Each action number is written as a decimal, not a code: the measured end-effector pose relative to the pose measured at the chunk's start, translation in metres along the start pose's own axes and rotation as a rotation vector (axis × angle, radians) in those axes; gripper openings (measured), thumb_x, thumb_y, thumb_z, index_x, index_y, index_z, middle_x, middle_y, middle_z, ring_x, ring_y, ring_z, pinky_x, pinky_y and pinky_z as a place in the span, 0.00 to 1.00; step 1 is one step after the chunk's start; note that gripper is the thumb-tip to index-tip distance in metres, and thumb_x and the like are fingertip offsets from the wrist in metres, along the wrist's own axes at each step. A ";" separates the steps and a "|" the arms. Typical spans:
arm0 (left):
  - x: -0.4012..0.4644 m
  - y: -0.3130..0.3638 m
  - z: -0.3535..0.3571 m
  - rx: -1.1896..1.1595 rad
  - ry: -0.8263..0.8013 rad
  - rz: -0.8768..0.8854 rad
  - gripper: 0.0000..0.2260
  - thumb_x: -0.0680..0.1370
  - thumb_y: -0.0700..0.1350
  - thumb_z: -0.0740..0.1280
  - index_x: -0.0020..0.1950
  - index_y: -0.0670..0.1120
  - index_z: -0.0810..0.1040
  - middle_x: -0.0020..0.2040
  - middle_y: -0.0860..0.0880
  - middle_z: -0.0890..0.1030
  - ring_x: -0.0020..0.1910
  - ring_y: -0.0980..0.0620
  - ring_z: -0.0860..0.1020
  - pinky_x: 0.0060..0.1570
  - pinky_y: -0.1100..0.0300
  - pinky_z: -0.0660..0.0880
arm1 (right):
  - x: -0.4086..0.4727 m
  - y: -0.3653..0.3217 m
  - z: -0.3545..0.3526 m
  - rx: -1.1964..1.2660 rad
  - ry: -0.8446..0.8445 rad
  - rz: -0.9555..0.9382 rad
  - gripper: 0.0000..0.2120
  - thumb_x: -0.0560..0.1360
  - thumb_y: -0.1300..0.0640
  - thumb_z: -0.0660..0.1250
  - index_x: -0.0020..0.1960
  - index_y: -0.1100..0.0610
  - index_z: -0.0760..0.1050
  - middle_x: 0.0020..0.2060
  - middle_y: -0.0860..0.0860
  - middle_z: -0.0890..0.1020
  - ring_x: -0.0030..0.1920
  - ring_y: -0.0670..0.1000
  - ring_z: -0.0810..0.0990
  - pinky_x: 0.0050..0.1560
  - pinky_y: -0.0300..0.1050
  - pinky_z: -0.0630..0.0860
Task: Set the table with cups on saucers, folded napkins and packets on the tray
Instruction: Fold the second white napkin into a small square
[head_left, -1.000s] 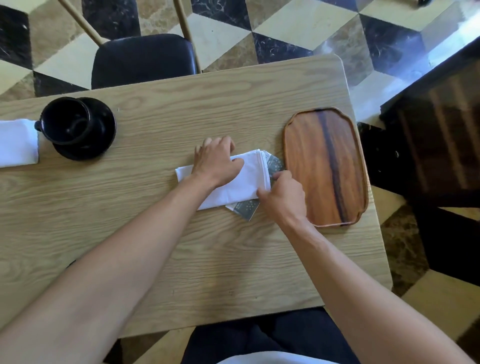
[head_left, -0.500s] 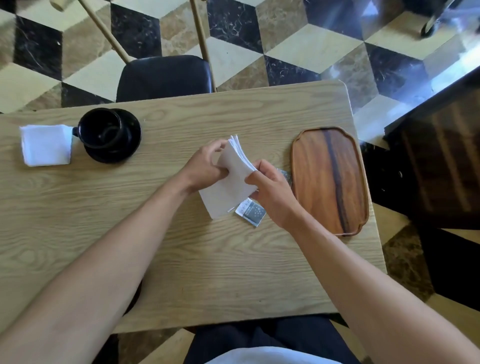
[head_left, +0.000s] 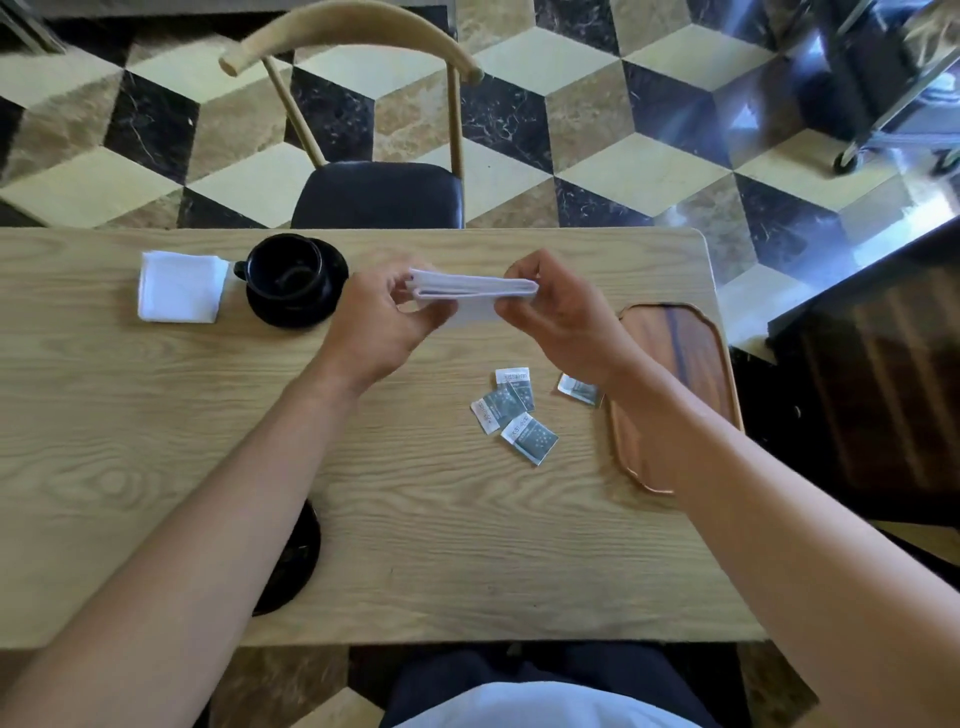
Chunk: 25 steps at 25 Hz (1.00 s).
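Note:
A folded white napkin is held in the air above the wooden table. My left hand pinches its left end and my right hand pinches its right end. Several small grey packets lie loose on the table below my hands, one packet beside the wooden tray on the right. At the back left a black cup stands on a black saucer, with a second folded white napkin to its left. Another black saucer shows partly under my left forearm.
A wooden chair with a black seat stands at the table's far side. A dark cabinet is close to the table's right edge. A metal cart stands on the patterned floor at the far right.
Both hands have lifted the napkin off the table and away from me, turning it level. The packets it covered now lie uncovered. The camera has tilted up.

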<state>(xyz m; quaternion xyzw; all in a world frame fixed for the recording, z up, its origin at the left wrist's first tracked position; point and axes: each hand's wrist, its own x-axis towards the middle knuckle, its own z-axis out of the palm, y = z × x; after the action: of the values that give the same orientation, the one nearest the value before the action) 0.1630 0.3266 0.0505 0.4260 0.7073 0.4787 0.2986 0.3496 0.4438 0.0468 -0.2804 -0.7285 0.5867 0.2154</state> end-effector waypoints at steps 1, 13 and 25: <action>-0.016 -0.005 0.003 0.066 0.024 0.062 0.07 0.73 0.37 0.77 0.48 0.45 0.83 0.44 0.51 0.85 0.44 0.55 0.82 0.48 0.62 0.77 | -0.012 0.005 0.002 -0.011 -0.030 -0.013 0.06 0.78 0.64 0.70 0.51 0.58 0.74 0.41 0.39 0.81 0.41 0.38 0.77 0.45 0.34 0.72; -0.212 -0.132 0.080 0.563 -0.279 0.273 0.25 0.66 0.29 0.62 0.61 0.39 0.81 0.59 0.41 0.80 0.64 0.40 0.77 0.63 0.46 0.75 | -0.196 0.128 0.041 -0.518 -0.363 0.095 0.10 0.79 0.56 0.71 0.59 0.53 0.75 0.68 0.43 0.78 0.75 0.41 0.68 0.65 0.40 0.72; -0.193 -0.160 0.081 0.776 -0.464 0.292 0.33 0.63 0.42 0.77 0.69 0.43 0.78 0.71 0.40 0.75 0.74 0.38 0.70 0.71 0.41 0.68 | -0.194 0.153 0.034 -0.762 -0.307 -0.179 0.15 0.78 0.65 0.66 0.64 0.64 0.81 0.68 0.59 0.79 0.73 0.64 0.72 0.74 0.52 0.68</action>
<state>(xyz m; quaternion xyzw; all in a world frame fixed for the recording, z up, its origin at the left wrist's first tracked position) 0.2679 0.1609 -0.1250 0.6968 0.6811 0.1081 0.1970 0.4966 0.3141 -0.1074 -0.1851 -0.9386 0.2889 0.0355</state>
